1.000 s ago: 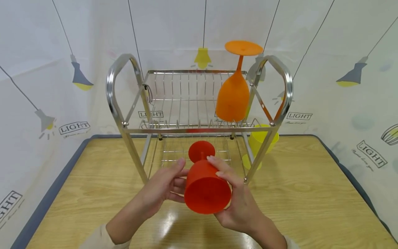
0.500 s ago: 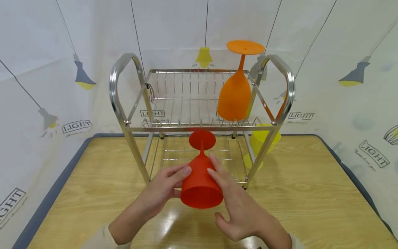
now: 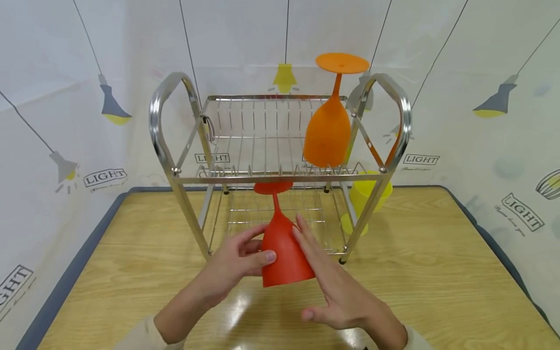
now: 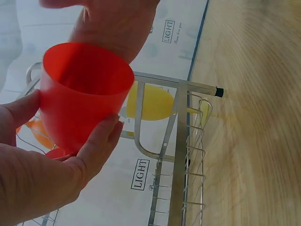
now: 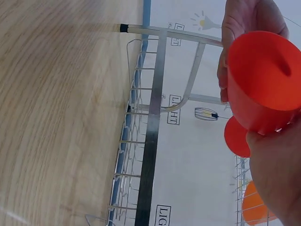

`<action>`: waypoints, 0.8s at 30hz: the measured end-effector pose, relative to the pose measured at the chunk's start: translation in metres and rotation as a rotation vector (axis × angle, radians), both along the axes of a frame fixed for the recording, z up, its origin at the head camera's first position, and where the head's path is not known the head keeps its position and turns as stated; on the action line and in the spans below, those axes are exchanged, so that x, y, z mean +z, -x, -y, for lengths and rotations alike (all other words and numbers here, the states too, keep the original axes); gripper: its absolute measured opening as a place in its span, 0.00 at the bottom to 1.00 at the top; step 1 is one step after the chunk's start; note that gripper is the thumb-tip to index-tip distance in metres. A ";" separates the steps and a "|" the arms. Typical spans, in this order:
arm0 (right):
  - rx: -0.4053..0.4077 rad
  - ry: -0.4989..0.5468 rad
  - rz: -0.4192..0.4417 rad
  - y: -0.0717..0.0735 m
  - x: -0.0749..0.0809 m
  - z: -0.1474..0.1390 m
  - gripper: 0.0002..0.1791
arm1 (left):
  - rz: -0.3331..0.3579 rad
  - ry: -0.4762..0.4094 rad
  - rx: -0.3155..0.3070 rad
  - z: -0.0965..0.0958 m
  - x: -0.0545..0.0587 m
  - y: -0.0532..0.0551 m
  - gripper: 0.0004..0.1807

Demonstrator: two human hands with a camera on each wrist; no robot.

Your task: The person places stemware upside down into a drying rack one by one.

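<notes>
A red plastic goblet (image 3: 286, 253) hangs upside down over the table in front of the rack, its mouth downward and its foot upward. My left hand (image 3: 236, 260) grips the bowl from the left, thumb across the near side and fingers round behind. On the other side, my right hand (image 3: 334, 287) lays straight fingers along the bowl, its thumb spread away from it. Both wrist views look into the hollow red bowl (image 4: 89, 99). An orange goblet (image 3: 328, 136) stands inverted on the rack's upper tier at the right.
The two-tier metal dish rack (image 3: 280, 180) stands just beyond my hands, with curved side handles. A yellow goblet (image 3: 369, 194) stands upright behind its right leg. The wooden table (image 3: 437, 272) ends at a printed cloth backdrop (image 3: 472, 160).
The red goblet has tipped from mouth toward me to mouth down, its foot rising. My left hand has taken hold of the bowl; my right thumb has come off it.
</notes>
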State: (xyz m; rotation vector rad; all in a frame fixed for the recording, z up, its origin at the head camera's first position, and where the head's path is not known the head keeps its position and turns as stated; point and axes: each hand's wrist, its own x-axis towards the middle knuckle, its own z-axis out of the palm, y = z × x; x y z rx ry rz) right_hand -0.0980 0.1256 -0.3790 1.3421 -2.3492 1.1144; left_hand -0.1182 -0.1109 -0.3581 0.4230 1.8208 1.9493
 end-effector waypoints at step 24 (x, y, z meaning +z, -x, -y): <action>-0.102 0.130 0.094 0.011 -0.001 0.006 0.49 | -0.393 0.212 0.135 -0.016 -0.002 -0.012 0.42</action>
